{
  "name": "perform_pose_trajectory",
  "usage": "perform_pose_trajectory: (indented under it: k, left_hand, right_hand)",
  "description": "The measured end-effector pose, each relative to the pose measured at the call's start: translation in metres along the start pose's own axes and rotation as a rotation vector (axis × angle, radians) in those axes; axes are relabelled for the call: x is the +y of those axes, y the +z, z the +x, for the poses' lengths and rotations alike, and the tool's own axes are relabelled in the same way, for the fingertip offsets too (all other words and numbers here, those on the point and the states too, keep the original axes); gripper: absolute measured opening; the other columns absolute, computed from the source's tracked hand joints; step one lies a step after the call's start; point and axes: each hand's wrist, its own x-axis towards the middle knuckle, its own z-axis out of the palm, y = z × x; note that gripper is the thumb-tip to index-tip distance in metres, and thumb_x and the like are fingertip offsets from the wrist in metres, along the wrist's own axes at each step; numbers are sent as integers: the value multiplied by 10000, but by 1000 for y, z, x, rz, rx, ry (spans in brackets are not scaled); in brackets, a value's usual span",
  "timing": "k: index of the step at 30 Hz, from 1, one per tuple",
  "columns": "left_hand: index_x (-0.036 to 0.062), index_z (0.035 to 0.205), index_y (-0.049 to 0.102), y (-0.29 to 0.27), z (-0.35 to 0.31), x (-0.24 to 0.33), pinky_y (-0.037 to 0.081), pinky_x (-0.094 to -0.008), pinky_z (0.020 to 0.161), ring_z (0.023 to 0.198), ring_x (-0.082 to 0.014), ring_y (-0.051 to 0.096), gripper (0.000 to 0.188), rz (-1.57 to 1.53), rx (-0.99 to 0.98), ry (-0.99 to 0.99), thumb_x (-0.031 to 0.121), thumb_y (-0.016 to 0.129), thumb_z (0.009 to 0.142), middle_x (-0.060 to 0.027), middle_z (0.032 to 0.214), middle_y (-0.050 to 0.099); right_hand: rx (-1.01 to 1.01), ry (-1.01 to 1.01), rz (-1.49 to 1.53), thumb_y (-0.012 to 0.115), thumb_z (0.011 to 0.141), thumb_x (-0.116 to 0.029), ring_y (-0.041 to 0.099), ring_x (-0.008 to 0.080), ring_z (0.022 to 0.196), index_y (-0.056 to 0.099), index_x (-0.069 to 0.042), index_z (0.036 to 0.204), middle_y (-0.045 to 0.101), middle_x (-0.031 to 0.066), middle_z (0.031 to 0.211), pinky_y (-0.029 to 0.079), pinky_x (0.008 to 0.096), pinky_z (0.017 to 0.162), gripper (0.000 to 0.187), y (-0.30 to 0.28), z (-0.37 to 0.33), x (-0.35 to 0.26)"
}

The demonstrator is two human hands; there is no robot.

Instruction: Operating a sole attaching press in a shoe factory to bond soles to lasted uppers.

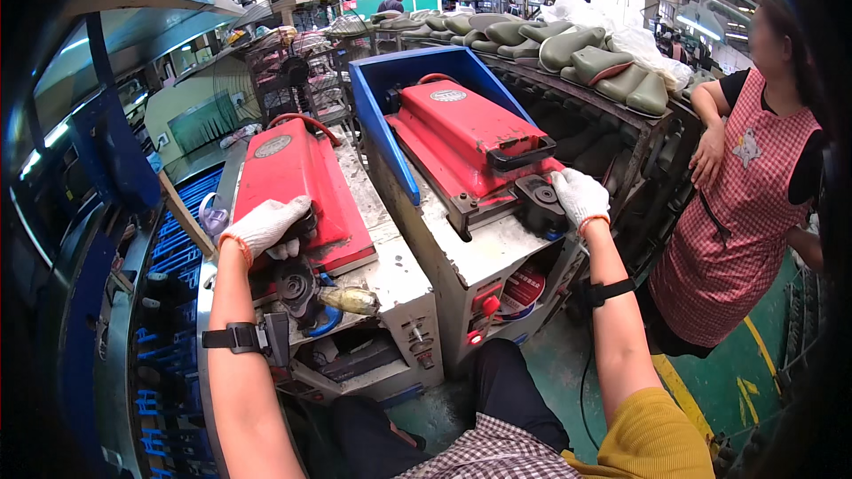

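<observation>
My left hand (pixel 273 223), in a white knit glove, is wrapped round the black handle (pixel 302 223) at the near end of the left red machine cover (pixel 288 168). The cover lies low on its machine. Below that hand sit a black round clamp (pixel 296 287) and a worn yellowish grip (pixel 349 299). My right hand (pixel 581 196), gloved alike, has curled fingers against the right edge of another black clamp (pixel 540 204). What those fingers grip is partly hidden. This clamp is at the front of the right red cover (pixel 466 129), whose black handle (pixel 522 155) is free.
A blue guard (pixel 382 129) surrounds the right cover. Olive shoe-shaped pieces (pixel 577 49) are heaped on a rack behind it. To the right stands a person in a red checked apron (pixel 719 213). Blue racks (pixel 177 239) line the left. A round container (pixel 522 291) sits in the right machine's opening.
</observation>
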Motion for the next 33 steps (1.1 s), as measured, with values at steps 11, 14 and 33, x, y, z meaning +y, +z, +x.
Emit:
perform_pose_trajectory:
  k: [11, 14, 33]
  left_hand:
    - [53, 920, 790, 0, 0, 0, 462, -299, 493, 480, -155, 572, 606, 22, 7, 4, 592, 544, 1052, -54, 621, 659]
    - [54, 923, 791, 0, 0, 1, 460, -297, 487, 473, -154, 569, 600, 12, 11, 1, 585, 545, 1054, -54, 623, 662]
    - [44, 902, 773, 1, 0, -1, 451, -301, 485, 485, -153, 572, 627, 3, 20, 3, 603, 532, 1052, -60, 621, 657]
  right_hand:
    - [15, -5, 0, 475, 1044, -532, 727, 410, 1035, 764, -150, 1067, 776, 167, 1070, 557, 524, 889, 480, 7, 3, 5]
    - [18, -9, 3, 474, 1046, -530, 726, 411, 1035, 764, -150, 1066, 775, 166, 1071, 557, 525, 889, 478, 8, 3, 5]
    - [15, 6, -3, 479, 1041, -531, 726, 411, 1039, 761, -156, 1078, 774, 166, 1084, 558, 527, 891, 471, 9, 4, 6]
